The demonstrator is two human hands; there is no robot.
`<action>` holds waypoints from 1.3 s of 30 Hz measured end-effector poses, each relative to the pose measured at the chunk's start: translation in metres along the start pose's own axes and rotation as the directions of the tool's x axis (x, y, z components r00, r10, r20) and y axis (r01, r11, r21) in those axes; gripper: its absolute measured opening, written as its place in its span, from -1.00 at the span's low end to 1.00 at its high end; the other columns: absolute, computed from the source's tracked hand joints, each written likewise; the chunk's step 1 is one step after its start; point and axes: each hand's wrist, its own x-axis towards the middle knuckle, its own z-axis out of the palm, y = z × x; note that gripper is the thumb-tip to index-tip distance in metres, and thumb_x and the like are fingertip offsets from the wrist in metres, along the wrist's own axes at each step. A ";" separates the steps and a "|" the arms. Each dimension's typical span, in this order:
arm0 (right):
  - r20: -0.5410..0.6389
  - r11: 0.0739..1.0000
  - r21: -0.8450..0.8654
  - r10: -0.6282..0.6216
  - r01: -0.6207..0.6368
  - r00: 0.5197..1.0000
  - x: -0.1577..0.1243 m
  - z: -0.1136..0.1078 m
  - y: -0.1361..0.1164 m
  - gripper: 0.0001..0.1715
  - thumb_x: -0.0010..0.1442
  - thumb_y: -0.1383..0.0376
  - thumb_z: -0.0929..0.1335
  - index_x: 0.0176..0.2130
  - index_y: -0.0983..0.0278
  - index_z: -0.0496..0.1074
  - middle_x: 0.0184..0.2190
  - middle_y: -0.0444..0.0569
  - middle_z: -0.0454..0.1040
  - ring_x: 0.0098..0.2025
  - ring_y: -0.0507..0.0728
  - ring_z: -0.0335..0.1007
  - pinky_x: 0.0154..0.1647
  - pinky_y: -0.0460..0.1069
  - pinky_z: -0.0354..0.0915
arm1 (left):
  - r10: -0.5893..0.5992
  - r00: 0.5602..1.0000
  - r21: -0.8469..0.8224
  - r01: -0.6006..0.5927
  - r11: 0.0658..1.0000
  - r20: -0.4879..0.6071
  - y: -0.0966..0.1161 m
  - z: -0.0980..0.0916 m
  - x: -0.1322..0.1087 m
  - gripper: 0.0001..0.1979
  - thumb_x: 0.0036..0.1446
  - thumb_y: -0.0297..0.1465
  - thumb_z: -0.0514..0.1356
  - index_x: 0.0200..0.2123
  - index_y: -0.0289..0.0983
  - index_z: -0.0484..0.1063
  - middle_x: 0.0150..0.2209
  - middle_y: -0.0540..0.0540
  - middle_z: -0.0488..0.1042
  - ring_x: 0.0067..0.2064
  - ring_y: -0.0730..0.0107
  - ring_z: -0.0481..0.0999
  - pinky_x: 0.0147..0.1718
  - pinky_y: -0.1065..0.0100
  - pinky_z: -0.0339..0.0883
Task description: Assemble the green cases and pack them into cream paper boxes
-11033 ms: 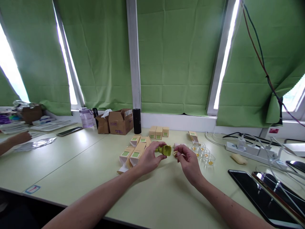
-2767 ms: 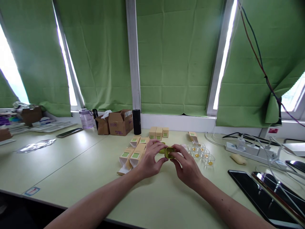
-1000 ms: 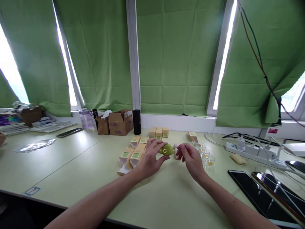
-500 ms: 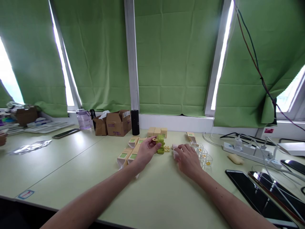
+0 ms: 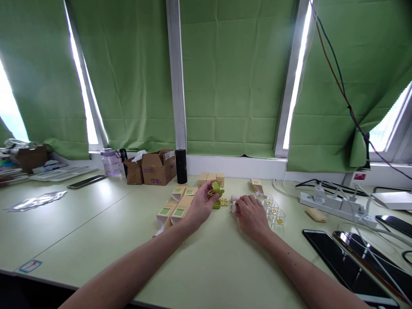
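Observation:
My left hand [image 5: 200,207] is closed on a small green plastic case [image 5: 217,188] with a pale yellow loop, tilted and held just above the table. Below it lies another green piece [image 5: 217,205], partly hidden by my fingers. Small yellow pieces [image 5: 224,201] lie beside that one. My right hand [image 5: 252,213] rests low over the table, its fingers curled round a small white piece [image 5: 234,208]. A second white piece [image 5: 235,198] lies just beyond the fingertips. Right of this hand stand clear plastic containers [image 5: 278,218] with yellow bits inside.
Small tan boxes with green labels [image 5: 165,212] stand left of my left hand, and more tan boxes [image 5: 211,178] at the back. Cardboard boxes [image 5: 158,169] and a black bottle [image 5: 181,166] are by the wall. A power strip [image 5: 334,205] and tablets [image 5: 341,262] lie right.
The green case has tilted and turned in my left hand. The right-hand fingers have closed in slightly over the white piece. The whole view has shifted a little.

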 end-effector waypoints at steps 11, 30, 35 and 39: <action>0.464 -0.242 0.884 0.367 -0.399 0.806 0.005 -0.017 -0.030 -0.43 -0.05 -0.15 0.61 -0.29 0.21 0.54 -0.29 -0.02 0.53 -0.27 0.17 0.41 -0.40 0.01 0.29 | 0.035 0.997 0.140 -0.045 0.989 0.071 -0.021 -0.013 -0.017 -0.50 0.28 -0.38 0.31 0.25 -0.19 0.36 0.14 -0.22 0.50 0.13 0.12 0.54 0.18 0.03 0.47; 0.387 -0.306 0.901 0.254 -0.306 0.886 0.000 -0.039 -0.043 -0.51 -0.05 0.07 0.69 -0.16 0.16 0.62 -0.19 -0.03 0.56 -0.13 0.18 0.45 -0.20 0.05 0.45 | 0.115 0.982 0.218 -0.146 0.965 0.148 -0.008 -0.004 -0.032 -0.55 0.26 -0.48 0.25 0.20 -0.17 0.36 0.15 -0.23 0.46 0.16 0.10 0.50 0.18 0.05 0.41; 0.377 -0.253 0.917 0.293 -0.309 0.879 0.004 -0.043 -0.047 -0.45 -0.19 0.09 0.73 -0.22 0.20 0.65 -0.27 -0.03 0.55 -0.18 0.17 0.47 -0.15 0.09 0.47 | 0.104 0.981 0.210 -0.138 0.968 0.165 -0.007 -0.003 -0.033 -0.54 0.25 -0.48 0.26 0.20 -0.17 0.36 0.17 -0.23 0.45 0.17 0.08 0.49 0.20 0.02 0.40; 0.371 -0.153 0.929 0.348 -0.338 0.861 0.006 -0.042 -0.045 -0.42 -0.17 0.00 0.71 -0.24 0.25 0.62 -0.26 0.00 0.56 -0.27 0.13 0.45 -0.40 -0.01 0.34 | 0.099 0.982 0.209 -0.131 0.969 0.158 -0.009 -0.005 -0.032 -0.54 0.23 -0.47 0.28 0.19 -0.17 0.38 0.15 -0.23 0.46 0.18 0.07 0.48 0.18 0.03 0.40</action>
